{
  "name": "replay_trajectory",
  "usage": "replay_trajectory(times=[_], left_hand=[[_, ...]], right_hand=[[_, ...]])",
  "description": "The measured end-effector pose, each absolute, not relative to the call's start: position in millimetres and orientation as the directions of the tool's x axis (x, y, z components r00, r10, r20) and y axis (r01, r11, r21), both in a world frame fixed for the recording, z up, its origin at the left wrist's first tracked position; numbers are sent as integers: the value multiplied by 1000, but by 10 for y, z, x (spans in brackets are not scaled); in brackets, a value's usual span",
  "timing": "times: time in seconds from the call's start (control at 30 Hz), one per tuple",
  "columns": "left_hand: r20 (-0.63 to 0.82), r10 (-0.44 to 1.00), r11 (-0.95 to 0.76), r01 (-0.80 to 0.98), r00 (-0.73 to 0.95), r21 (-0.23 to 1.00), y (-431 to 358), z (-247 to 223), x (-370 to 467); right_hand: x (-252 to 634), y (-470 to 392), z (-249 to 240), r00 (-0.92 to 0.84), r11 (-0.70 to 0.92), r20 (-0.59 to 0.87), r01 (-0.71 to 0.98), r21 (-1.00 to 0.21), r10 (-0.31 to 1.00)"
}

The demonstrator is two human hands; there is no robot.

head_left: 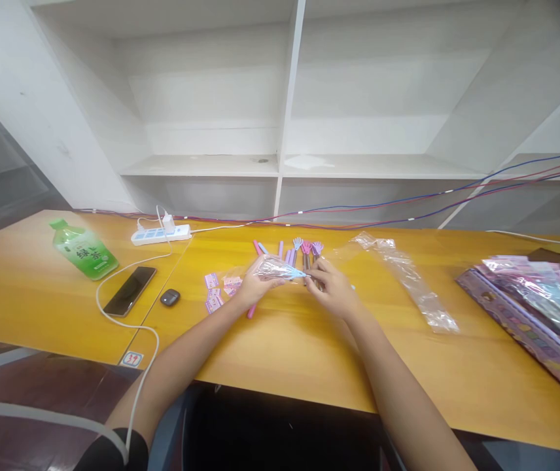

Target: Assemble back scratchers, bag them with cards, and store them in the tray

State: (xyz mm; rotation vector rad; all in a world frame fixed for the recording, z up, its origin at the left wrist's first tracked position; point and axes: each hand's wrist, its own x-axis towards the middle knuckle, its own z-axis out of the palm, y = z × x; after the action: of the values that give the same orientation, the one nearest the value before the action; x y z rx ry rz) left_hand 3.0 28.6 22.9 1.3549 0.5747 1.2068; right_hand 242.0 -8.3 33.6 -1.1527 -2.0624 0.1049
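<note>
My left hand [256, 285] is closed round a clear plastic bag [274, 267] above the table. At the bag's right end is a light-blue back scratcher [294, 273], its spread prongs pointing left. My right hand [330, 288] pinches the scratcher's other end, and the fingers hide most of its handle. Just behind the hands lie several more hand-shaped back scratchers, among them a pink one [306, 247] and a purple one [316, 248], with coloured tubes [280, 248] beside them. Left of my left hand are small printed pink-and-purple cards [214, 299]. A pink tube [251, 311] pokes out below that hand.
Clear plastic bags [420, 288] lie in a strip on the right. A purple printed box [520, 327] holding packaged items stands at far right. To the left are a green bottle [85, 250], phone [130, 291], small black case [170, 297], power strip [161, 235] and white cable [127, 325].
</note>
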Motion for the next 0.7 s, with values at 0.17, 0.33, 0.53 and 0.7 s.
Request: replay_trajectory(times=[0.17, 0.33, 0.53, 0.7], left_hand=[[288, 878, -179, -296, 382, 938, 254, 224, 55], [229, 905, -126, -288, 359, 949, 241, 140, 89], [187, 905, -112, -210, 381, 971, 265, 18, 89], [163, 917, -118, -141, 364, 983, 242, 17, 89]], right_hand=[[2405, -37, 259, -310, 563, 521, 695, -447, 795], [2341, -35, 193, -301, 526, 461, 684, -505, 835], [2136, -146, 218, -309, 511, 413, 619, -596, 857], [2041, -187, 222, -347, 521, 390, 564, -641, 853]])
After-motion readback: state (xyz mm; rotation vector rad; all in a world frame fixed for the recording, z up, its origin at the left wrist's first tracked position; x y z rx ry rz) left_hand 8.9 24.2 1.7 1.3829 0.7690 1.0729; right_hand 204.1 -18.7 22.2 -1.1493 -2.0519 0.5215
